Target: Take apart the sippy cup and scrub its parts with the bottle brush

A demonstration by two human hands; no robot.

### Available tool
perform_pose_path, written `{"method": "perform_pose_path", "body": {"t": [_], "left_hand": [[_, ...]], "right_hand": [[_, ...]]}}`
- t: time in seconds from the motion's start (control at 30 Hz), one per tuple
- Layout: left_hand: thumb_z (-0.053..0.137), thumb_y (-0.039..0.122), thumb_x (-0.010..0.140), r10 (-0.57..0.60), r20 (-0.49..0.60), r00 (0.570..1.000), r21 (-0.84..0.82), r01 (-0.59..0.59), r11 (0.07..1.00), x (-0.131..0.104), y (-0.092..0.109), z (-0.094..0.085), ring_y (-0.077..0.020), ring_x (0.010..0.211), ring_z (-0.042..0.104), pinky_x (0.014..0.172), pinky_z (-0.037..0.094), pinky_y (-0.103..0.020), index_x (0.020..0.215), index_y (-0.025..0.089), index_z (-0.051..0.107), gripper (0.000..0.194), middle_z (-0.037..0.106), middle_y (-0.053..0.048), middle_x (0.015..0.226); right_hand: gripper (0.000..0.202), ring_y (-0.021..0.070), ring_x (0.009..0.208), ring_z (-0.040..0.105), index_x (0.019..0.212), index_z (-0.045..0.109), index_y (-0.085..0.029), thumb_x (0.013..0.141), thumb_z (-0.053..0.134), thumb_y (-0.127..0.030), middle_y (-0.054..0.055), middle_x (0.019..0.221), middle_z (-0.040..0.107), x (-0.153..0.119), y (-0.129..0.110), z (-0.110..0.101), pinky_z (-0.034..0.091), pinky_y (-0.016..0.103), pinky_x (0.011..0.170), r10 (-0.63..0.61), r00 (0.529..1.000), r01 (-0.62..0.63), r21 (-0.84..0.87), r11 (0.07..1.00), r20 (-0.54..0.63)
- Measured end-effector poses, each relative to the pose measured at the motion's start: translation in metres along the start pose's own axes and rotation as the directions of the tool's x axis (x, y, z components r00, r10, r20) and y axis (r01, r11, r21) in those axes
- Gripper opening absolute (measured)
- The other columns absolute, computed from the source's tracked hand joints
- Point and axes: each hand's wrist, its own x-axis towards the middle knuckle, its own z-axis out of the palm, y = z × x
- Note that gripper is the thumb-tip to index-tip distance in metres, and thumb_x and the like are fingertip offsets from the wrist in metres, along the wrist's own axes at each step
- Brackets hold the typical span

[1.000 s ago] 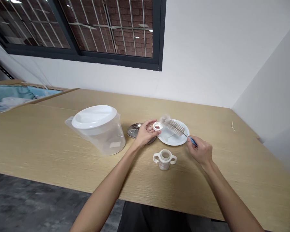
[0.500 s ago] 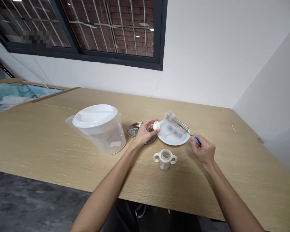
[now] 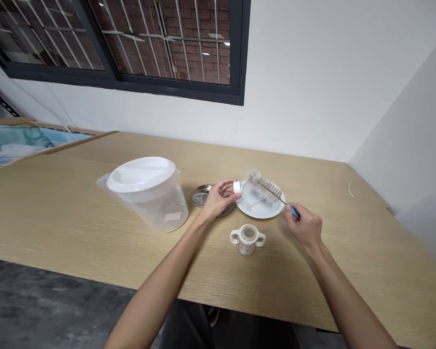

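Note:
My left hand [image 3: 220, 198] grips a white bottle collar [image 3: 237, 187] between thumb and fingers; what looks like a clear nipple points right from it. In my right hand [image 3: 305, 224] is the blue handle of a bottle brush [image 3: 271, 188], its bristles over a white plate [image 3: 263, 214] and its tip close to the collar. On the plate lie thin, pale items too small to name. A small baby bottle [image 3: 247, 238] with two handles stands upright and uncapped between my forearms.
A lidded translucent pitcher [image 3: 156, 203] stands left of my left hand. Behind that hand, partly hidden, is a metal tray [image 3: 196, 199] holding a clear piece. A bin with blue cloth [image 3: 16, 140] is at far left. The wall [image 3: 294, 121] rises behind the table.
My left hand has turned the collar so its side now shows and the clear part points toward the brush. The brush tip is slightly nearer to it.

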Motion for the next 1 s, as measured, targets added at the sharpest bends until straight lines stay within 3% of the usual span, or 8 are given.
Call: {"method": "perform_pose_path", "body": {"t": [0.43,0.57,0.77,1.0], "left_hand": [[0.089,0.030,0.062,0.043,0.009,0.999,0.000,-0.043,0.999,-0.001,0.000,0.001,-0.0191,0.096,0.065,0.089,0.050,-0.033,0.113,0.015,0.060,0.060,0.069,-0.012,0.112],[0.087,0.031,0.066,0.087,0.034,0.996,0.076,-0.089,0.993,-0.001,0.000,0.001,-0.0203,0.095,0.065,0.088,0.051,-0.034,0.115,0.014,0.060,0.058,0.069,-0.012,0.110],[0.083,0.038,0.070,0.146,0.047,0.988,0.343,-0.153,0.927,-0.004,-0.002,0.001,-0.0210,0.093,0.065,0.090,0.051,-0.037,0.115,0.016,0.064,0.053,0.068,-0.010,0.112],[0.085,0.041,0.066,0.094,0.108,0.990,0.382,-0.128,0.915,-0.006,-0.010,0.002,-0.0211,0.090,0.064,0.087,0.052,-0.038,0.117,0.018,0.065,0.059,0.067,-0.010,0.113]], "right_hand": [[0.026,0.0098,0.054,0.057,0.092,0.074,-0.016,0.094,0.054,-0.033,-0.001,0.064,0.066,-0.003,-0.003,0.002,0.033,0.023,0.053,-0.045,0.999,0.045,0.049,0.998,0.014],[0.025,0.0097,0.053,0.057,0.091,0.073,-0.016,0.094,0.054,-0.033,-0.002,0.063,0.065,-0.002,-0.004,0.001,0.034,0.023,0.053,-0.049,0.999,0.048,0.057,0.997,0.009],[0.026,0.0097,0.053,0.057,0.089,0.073,-0.016,0.095,0.054,-0.033,-0.001,0.063,0.065,-0.003,-0.004,0.001,0.033,0.023,0.053,-0.055,0.998,0.054,0.049,0.997,0.009],[0.028,0.0095,0.050,0.054,0.089,0.072,-0.017,0.095,0.051,-0.034,-0.003,0.056,0.060,-0.002,-0.006,-0.003,0.032,0.023,0.052,-0.023,0.999,0.021,0.076,0.997,0.022]]}}
